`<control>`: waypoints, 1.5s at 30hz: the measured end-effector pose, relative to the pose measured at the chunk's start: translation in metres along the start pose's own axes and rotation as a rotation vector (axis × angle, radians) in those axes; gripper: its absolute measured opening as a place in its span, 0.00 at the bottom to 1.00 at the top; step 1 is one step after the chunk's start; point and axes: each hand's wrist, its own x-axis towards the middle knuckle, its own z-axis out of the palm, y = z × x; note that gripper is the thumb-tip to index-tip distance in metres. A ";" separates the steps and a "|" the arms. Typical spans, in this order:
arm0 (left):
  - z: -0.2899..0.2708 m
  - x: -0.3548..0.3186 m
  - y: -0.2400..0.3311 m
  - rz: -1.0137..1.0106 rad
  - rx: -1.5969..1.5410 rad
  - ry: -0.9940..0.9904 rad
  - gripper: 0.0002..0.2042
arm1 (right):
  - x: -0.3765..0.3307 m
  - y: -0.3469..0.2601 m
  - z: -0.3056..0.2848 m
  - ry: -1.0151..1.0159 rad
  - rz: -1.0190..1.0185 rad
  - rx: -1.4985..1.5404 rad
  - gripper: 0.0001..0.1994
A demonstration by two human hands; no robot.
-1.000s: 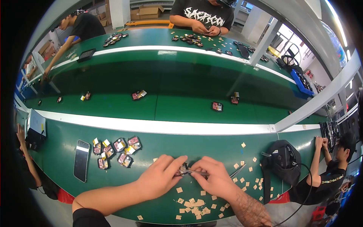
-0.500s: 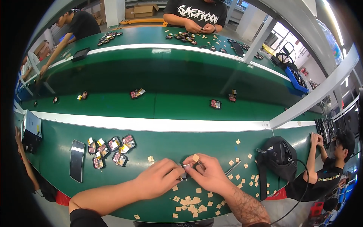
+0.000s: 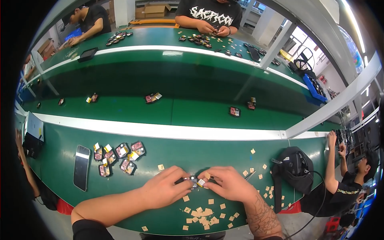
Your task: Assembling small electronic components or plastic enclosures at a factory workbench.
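My left hand (image 3: 168, 186) is closed on a small black-cased electronic module (image 3: 191, 181), its fingertips at the left side of the case. My right hand (image 3: 228, 184) pinches a small silver pouch battery (image 3: 201, 183) with a yellow end, just right of the module. A tan square pad (image 3: 207, 175) shows at the right fingertips. Below the hands lies a pile of similar tan pads (image 3: 206, 216), with more scattered to the right. Tweezers (image 3: 250, 175) rest on the table, partly hidden behind my right hand.
Several open modules (image 3: 120, 156) sit at left beside a phone (image 3: 81, 168). A black bag (image 3: 295, 170) with a cable stands at right. Beyond a white rail (image 3: 160, 131), a green belt (image 3: 192, 114) carries spaced modules. Other people work across and at both sides.
My hands have turned and spread slightly, exposing the module; the battery has come down beside it. Belt modules have shifted a little right. The far-left person's arm has drawn back.
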 end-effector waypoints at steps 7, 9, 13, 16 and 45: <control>-0.004 0.001 0.002 0.008 -0.012 0.001 0.14 | -0.003 0.002 0.021 0.134 -0.043 -0.077 0.11; -0.004 0.000 0.000 0.030 -0.001 -0.012 0.13 | -0.003 0.002 0.029 0.189 -0.069 -0.154 0.12; -0.002 -0.001 -0.002 0.041 0.016 0.005 0.12 | -0.005 -0.005 0.039 0.195 -0.052 -0.211 0.12; -0.002 -0.002 -0.003 0.030 0.001 0.005 0.13 | -0.004 -0.001 0.046 0.227 -0.068 -0.196 0.13; -0.001 -0.004 0.000 -0.049 -0.031 -0.015 0.15 | -0.001 -0.007 0.060 0.358 0.018 -0.237 0.06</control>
